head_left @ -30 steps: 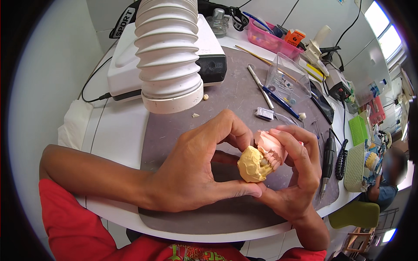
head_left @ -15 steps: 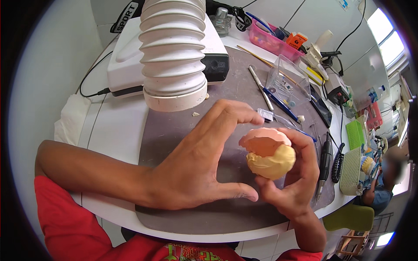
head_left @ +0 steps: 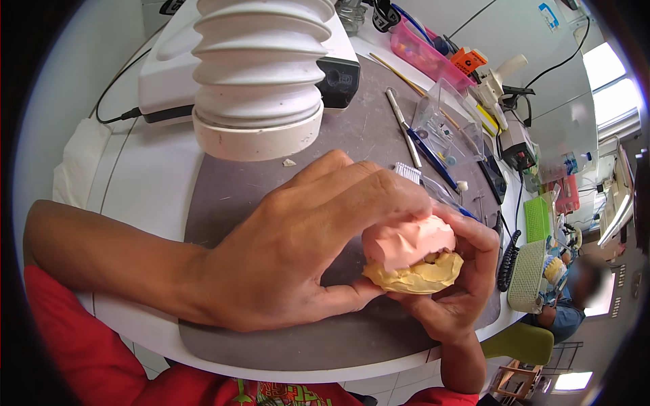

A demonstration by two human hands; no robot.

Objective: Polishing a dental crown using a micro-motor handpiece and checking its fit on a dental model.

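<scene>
In the head view, the left hand (head_left: 298, 250) reached across from the left, its fingers curled over the top of a pink wax denture base (head_left: 406, 240) and its thumb pressed against the near edge of the pale yellow plaster dental cast (head_left: 416, 274) beneath it. The right hand (head_left: 453, 291) cupped that cast from below and from the right, fingers wrapped up around its far side. Both hands together held the piece just above the grey mat (head_left: 271, 176) covering the white surface (head_left: 145, 183). Behind them stood a white ribbed suction hose (head_left: 257, 74). To the right lay a clear plastic box (head_left: 447, 128) and a white-bristled brush (head_left: 409, 174).
</scene>
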